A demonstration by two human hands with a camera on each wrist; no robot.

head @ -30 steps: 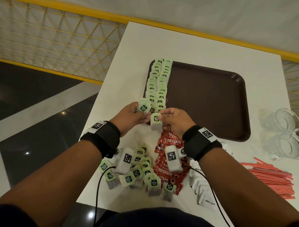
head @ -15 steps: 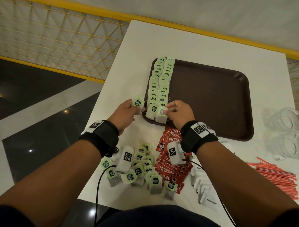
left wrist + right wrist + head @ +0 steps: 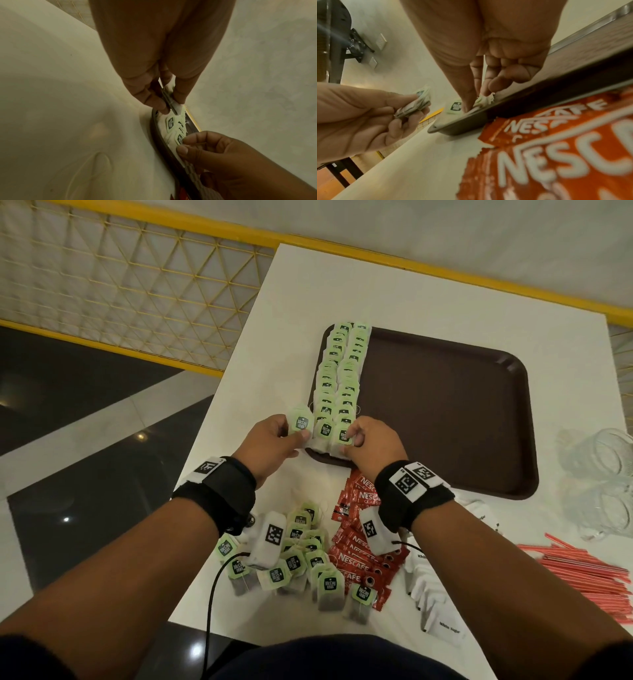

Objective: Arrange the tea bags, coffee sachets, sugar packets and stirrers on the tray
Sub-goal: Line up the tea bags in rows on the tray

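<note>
Right hand: grip pinched on the nearest tea bag of the right-hand row, at the tray's near left corner. Left hand: grip clamped on a small stack of tea bags, held just left of the rows. Two overlapped rows are laid along the tray's left side. On the surface: loose tea bags, coffee sachets, sugar packets, stirrers, all unplaced. Advice: each bag is best overlapped evenly, tag upward, strings tucked under.
</note>
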